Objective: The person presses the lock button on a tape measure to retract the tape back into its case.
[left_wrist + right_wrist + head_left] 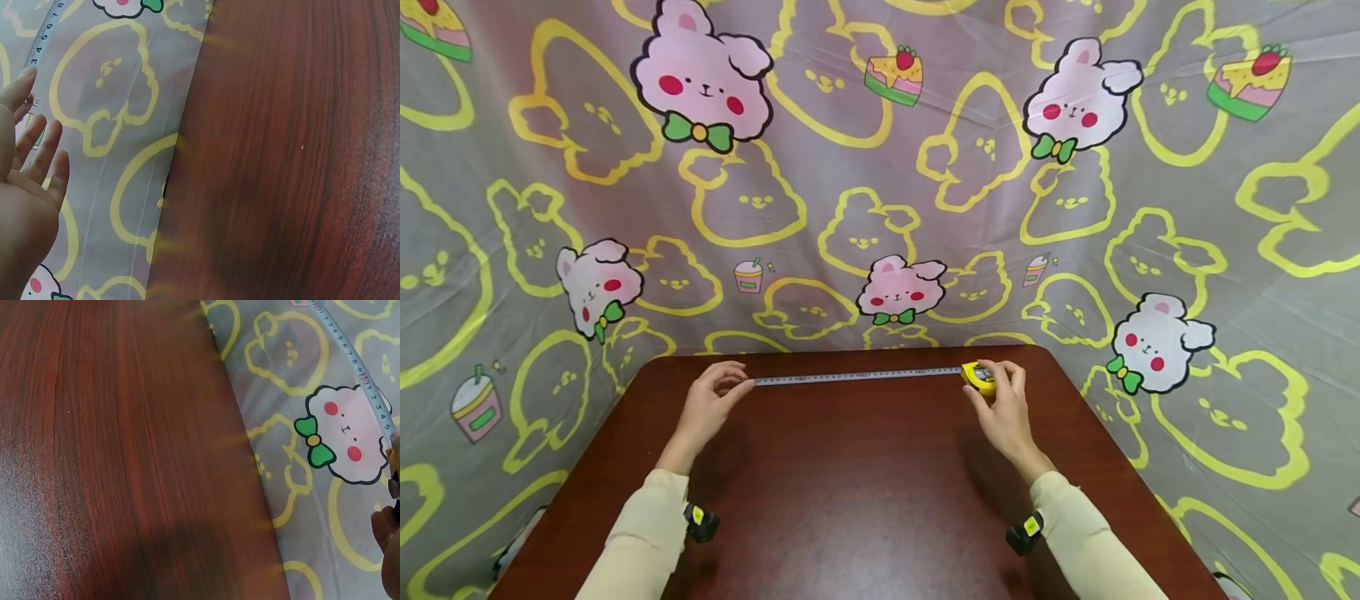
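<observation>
A white tape blade (857,377) with black and red markings stretches almost level above the far part of the table. Its free end is pinched by my left hand (706,406) between thumb and index finger. In the left wrist view the other fingers of that hand (31,206) spread loosely, and low numbers show on the blade (47,37) by the fingertips. My right hand (1007,417) grips the yellow tape measure case (978,379) at the blade's other end. The right wrist view catches only a sliver of the case and part of that hand (392,562).
The dark reddish-brown wooden table (842,492) has a rounded far edge. Behind it and along both sides hangs a grey curtain (820,183) with yellow outlines and cartoon rabbits. Small black cameras (702,523) sit on both wrists.
</observation>
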Motion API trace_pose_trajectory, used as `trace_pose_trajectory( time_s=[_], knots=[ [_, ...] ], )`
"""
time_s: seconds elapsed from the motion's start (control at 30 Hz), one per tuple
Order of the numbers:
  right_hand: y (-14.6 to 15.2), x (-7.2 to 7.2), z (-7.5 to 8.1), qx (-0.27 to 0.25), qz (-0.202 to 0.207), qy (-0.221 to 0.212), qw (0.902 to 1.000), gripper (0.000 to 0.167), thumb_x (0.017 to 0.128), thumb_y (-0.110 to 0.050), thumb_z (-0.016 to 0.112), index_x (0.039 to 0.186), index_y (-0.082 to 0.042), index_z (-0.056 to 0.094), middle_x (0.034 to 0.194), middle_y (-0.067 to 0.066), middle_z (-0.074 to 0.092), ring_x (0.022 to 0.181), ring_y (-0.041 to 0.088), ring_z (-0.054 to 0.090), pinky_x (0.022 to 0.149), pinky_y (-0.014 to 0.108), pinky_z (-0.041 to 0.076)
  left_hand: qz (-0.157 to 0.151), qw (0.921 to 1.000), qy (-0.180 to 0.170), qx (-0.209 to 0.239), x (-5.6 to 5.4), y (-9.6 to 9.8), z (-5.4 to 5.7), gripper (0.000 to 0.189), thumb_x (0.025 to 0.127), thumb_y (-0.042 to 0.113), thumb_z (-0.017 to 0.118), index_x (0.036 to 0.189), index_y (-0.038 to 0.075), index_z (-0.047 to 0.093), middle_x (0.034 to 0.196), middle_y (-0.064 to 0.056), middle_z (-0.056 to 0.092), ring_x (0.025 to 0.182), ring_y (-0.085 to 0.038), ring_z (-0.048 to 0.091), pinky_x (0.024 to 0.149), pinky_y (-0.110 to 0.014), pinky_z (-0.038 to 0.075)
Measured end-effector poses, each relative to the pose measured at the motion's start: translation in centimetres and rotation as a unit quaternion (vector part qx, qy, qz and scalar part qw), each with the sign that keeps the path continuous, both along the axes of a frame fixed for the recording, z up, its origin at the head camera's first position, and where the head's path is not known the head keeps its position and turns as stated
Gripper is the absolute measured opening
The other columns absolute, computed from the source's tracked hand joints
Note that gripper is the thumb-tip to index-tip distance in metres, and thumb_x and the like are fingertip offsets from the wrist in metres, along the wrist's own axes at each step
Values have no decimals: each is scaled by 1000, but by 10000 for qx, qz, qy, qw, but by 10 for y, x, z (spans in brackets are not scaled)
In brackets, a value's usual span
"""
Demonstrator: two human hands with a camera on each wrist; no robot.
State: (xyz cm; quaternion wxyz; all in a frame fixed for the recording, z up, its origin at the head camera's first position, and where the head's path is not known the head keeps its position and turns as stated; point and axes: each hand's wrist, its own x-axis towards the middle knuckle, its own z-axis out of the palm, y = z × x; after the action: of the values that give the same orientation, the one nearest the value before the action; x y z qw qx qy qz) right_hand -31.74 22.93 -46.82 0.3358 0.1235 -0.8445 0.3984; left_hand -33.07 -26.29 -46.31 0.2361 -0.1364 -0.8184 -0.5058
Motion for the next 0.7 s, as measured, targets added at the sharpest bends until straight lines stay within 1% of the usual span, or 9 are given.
trace_pose_trajectory(
  time_s=[0.17, 0.4, 0.47, 0.57, 0.63, 0.7],
  knots=[
    [-1, -1, 0, -3, 15, 11, 10000, 49, 91, -13, 82, 134, -8, 60, 129, 22, 39, 102, 40, 56, 84, 47, 49, -13, 10000, -24, 77, -1, 4, 1, 16, 96, 13, 77, 100, -1, 70, 121, -13, 64, 100, -12, 64, 84, -21, 50],
    [-2, 0, 1, -37, 14, -51, 10000, 49, 90, -14, 83, 133, -9, 61, 129, 21, 39, 103, 41, 56, 85, 49, 49, -9, 10000, -76, 43, -1, 9, 1, 16, 96, 13, 77, 100, 0, 71, 122, -13, 63, 100, -12, 64, 83, -17, 49],
    [-3, 0, 1, -23, 9, -80, 10000, 49, 90, -15, 83, 133, -9, 61, 129, 21, 39, 103, 42, 56, 85, 50, 49, -4, 10000, -51, 18, -1, 11, 1, 15, 95, 11, 77, 100, -1, 70, 122, -14, 64, 100, -16, 65, 82, -16, 48],
    [-4, 0, 1, 4, -8, -106, 9999, 49, 90, -15, 83, 133, -10, 61, 129, 20, 39, 103, 43, 57, 86, 51, 49, -45, 10000, 32, 8, 2, 15, 4, 13, 95, 6, 76, 99, -5, 69, 122, -18, 64, 101, -29, 66, 80, -14, 47],
    [-5, -1, 1, 17, -18, -121, 9999, 49, 90, -16, 83, 133, -11, 61, 130, 20, 39, 103, 43, 57, 87, 52, 49, -63, 9999, 120, -50, 9, 19, 12, 12, 94, 2, 75, 98, -7, 68, 121, -22, 64, 100, -37, 65, 79, -13, 46],
    [-7, -1, 1, 15, -15, -103, 9999, 49, 90, -16, 83, 133, -10, 61, 130, 20, 39, 103, 43, 57, 86, 52, 49, -83, 9998, 167, -78, 16, 23, 19, 11, 94, -1, 74, 98, -9, 68, 120, -24, 63, 100, -40, 65, 78, -12, 46]
  ],
)
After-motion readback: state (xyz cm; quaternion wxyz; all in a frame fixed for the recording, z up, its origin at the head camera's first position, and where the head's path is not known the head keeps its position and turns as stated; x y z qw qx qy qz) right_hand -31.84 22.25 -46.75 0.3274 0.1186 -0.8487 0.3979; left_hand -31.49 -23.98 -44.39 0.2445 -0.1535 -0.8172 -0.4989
